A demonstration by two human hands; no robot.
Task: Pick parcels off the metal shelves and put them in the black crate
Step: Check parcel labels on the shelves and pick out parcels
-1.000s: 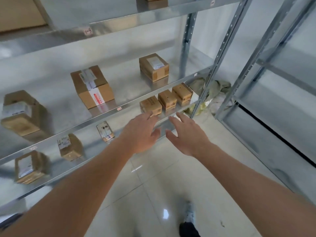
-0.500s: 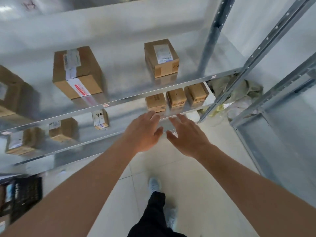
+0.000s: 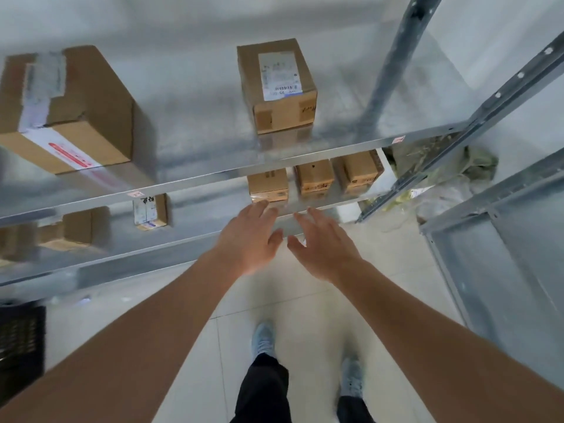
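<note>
Both my left hand [image 3: 248, 239] and right hand [image 3: 323, 248], fingers spread and empty, have closed on the small parcel [image 3: 268, 184] mid-frame; grab comes next.

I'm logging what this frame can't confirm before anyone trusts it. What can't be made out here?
Head view only:
- Black crate: cut off by the left edge; contents unreadable.
- Three small parcels on the lower shelf: their backs are hidden under the upper shelf.
- Left-side lower parcels: motion-blurred.
- Label on the upper parcel: text too small to read.
- Left hand and right hand: contact with any parcel unclear.
</note>
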